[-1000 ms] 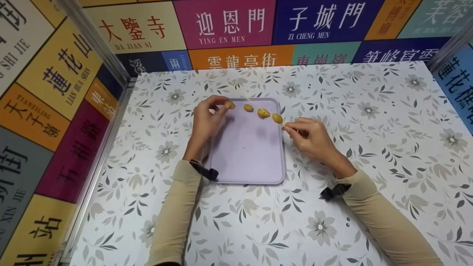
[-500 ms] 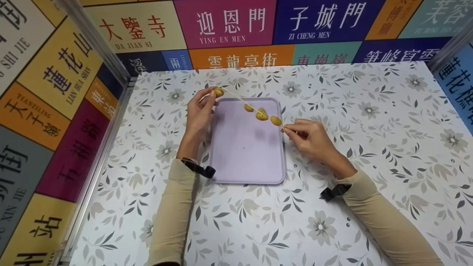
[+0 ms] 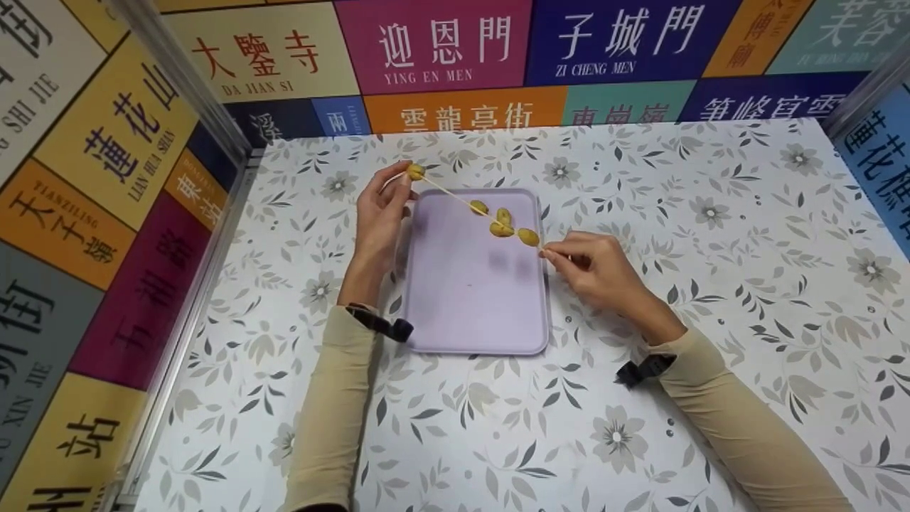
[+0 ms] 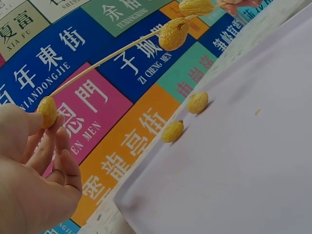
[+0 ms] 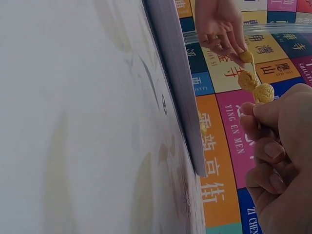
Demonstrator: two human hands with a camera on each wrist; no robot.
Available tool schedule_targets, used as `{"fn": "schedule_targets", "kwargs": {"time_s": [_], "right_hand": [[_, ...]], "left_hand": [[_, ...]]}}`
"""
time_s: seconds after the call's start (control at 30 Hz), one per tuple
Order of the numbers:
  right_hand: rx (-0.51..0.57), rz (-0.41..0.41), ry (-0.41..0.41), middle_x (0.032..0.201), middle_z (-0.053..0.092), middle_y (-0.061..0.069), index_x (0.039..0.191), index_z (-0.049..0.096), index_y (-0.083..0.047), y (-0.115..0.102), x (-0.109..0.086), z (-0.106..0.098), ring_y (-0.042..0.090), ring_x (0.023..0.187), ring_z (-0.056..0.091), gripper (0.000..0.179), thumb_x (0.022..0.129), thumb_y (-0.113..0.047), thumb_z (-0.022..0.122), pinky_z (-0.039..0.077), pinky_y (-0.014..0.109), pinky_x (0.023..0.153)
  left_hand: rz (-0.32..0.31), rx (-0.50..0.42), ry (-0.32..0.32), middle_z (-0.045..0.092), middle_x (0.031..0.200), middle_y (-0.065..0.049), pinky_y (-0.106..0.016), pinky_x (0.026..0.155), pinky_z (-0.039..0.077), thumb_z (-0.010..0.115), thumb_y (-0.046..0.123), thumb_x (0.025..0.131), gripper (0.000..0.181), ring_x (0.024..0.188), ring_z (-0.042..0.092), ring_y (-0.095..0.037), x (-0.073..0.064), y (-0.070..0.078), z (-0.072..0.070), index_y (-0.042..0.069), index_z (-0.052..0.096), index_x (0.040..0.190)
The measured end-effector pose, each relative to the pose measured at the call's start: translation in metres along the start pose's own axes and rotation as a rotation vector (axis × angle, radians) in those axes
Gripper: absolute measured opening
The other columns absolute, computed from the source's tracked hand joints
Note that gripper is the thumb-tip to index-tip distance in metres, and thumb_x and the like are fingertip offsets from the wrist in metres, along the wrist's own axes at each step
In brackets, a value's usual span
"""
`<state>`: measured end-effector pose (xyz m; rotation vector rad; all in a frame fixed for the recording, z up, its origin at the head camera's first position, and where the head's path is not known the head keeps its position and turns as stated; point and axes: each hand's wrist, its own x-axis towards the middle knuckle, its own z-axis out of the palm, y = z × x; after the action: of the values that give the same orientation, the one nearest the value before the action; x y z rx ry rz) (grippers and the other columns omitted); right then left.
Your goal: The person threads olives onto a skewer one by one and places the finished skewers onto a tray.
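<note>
Two yellow oval fruits [image 4: 198, 103] lie near the far rim of a lilac rectangular tray [image 3: 469, 313], room before them; above, the left hand [image 3: 380, 217] pinches a wrinkled end fruit [image 4: 47, 112], the right hand [image 3: 597, 267] a thin pale stick [image 3: 449, 192] threading three.

Site type: a booth-like workstation; whether it stands in a shop, office or studio cannot be determined. A desk [image 3: 469, 441] with a white floral covering occupies the booth. Printed panels stand on three sides — rear [image 3: 441, 78], left [image 3: 106, 284] and right [image 3: 881, 149] — bearing coloured blocks with Chinese characters and romanised captions, e.g. YING EN MEN. A metal profile [image 3: 186, 75] joins the rear and left panels at the corner.
</note>
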<state>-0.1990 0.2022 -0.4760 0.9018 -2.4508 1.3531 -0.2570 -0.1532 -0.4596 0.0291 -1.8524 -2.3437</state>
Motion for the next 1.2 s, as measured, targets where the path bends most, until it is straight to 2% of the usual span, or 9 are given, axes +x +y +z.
{"fn": "schedule_targets", "kwargs": {"time_s": [0.27, 0.5, 0.7, 0.8, 1.03, 1.2], "right_hand": [[0.011, 0.014, -0.003, 0.074, 0.065, -0.004, 0.114, 0.086, -0.008, 0.0000, -0.0012, -0.0012, 0.010, 0.063, 0.051, 0.015, 0.102, -0.009, 0.076, 0.038, 0.017, 0.056], [0.017, 0.027, -0.017, 0.075, 0.066, -0.004, 0.114, 0.085, -0.007, 0.0018, -0.0017, -0.0005, 0.012, 0.063, 0.052, 0.015, 0.102, -0.009, 0.076, 0.039, 0.018, 0.055], [0.013, 0.030, -0.015, 0.076, 0.068, -0.003, 0.113, 0.085, -0.007, 0.0001, -0.0010, -0.0002, 0.011, 0.063, 0.052, 0.015, 0.102, -0.011, 0.076, 0.039, 0.017, 0.055], [0.002, 0.019, -0.009, 0.076, 0.068, -0.002, 0.112, 0.086, -0.007, -0.0005, -0.0007, 0.0000, 0.011, 0.063, 0.051, 0.014, 0.101, -0.010, 0.077, 0.038, 0.017, 0.055], [0.010, 0.015, -0.024, 0.076, 0.068, -0.003, 0.112, 0.086, -0.008, -0.0013, -0.0007, -0.0012, 0.011, 0.063, 0.052, 0.014, 0.102, -0.011, 0.076, 0.038, 0.017, 0.055], [0.012, 0.029, -0.037, 0.079, 0.072, 0.002, 0.113, 0.086, -0.008, -0.0004, -0.0012, -0.0015, 0.012, 0.064, 0.053, 0.015, 0.103, -0.011, 0.075, 0.039, 0.017, 0.056]], "left_hand": [[0.025, -0.019, -0.007, 0.078, 0.122, -0.007, -0.033, 0.076, 0.047, 0.067, 0.024, 0.109, 0.032, 0.095, 0.065, -0.017, 0.0004, -0.0016, -0.0009, 0.016, 0.069, 0.140], [0.018, -0.019, -0.003, 0.079, 0.120, -0.003, -0.034, 0.079, 0.046, 0.067, 0.025, 0.109, 0.033, 0.096, 0.065, -0.019, -0.0002, -0.0014, -0.0002, 0.016, 0.069, 0.141], [0.011, 0.009, -0.002, 0.078, 0.120, -0.003, -0.033, 0.079, 0.045, 0.067, 0.026, 0.109, 0.032, 0.103, 0.065, -0.029, -0.0009, -0.0016, 0.0005, 0.018, 0.069, 0.141], [0.009, 0.024, -0.013, 0.078, 0.123, -0.004, -0.033, 0.079, 0.045, 0.067, 0.027, 0.109, 0.032, 0.108, 0.064, -0.035, -0.0009, -0.0018, 0.0004, 0.020, 0.069, 0.141], [0.034, 0.052, -0.043, 0.075, 0.131, -0.005, -0.033, 0.079, 0.046, 0.067, 0.028, 0.109, 0.035, 0.105, 0.064, -0.028, -0.0002, -0.0014, 0.0006, 0.022, 0.067, 0.143], [0.072, 0.056, -0.076, 0.073, 0.136, -0.005, -0.031, 0.077, 0.045, 0.067, 0.025, 0.109, 0.034, 0.104, 0.064, -0.030, -0.0006, -0.0014, 0.0004, 0.021, 0.066, 0.143]]}}
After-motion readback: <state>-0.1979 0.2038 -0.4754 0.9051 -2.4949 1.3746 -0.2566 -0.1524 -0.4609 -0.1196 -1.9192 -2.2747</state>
